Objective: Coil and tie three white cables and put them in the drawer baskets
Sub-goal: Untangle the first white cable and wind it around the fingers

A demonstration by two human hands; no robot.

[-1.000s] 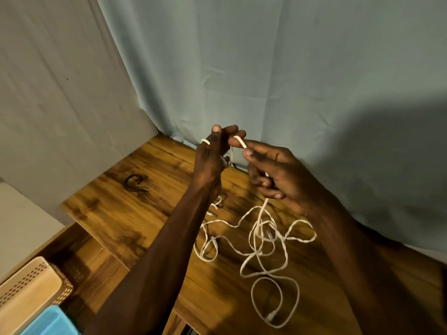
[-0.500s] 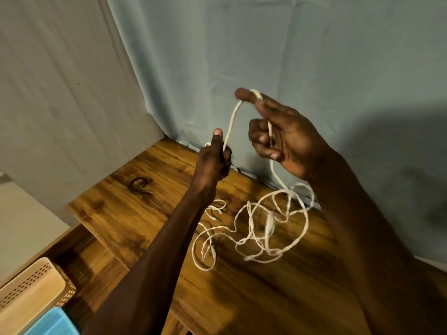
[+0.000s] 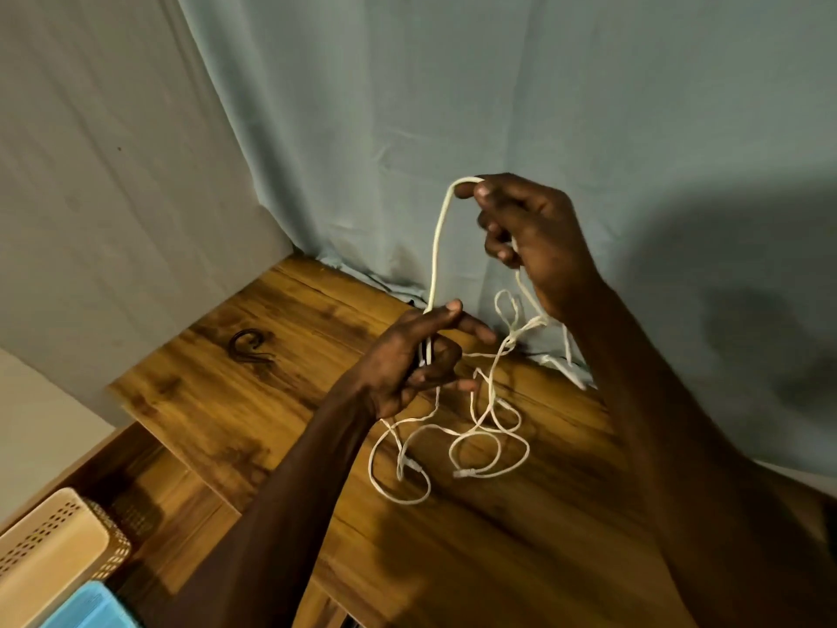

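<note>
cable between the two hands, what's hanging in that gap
In the head view, one taut strand of white cable runs from the right hand down to the left hand; behind it only curtain shows.

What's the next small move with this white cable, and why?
Probably bring the right hand down to the left hand and lay the raised loop into its grip. The white cable is stretched between both hands, while most of it lies loose and tangled on the wooden tabletop.
</note>
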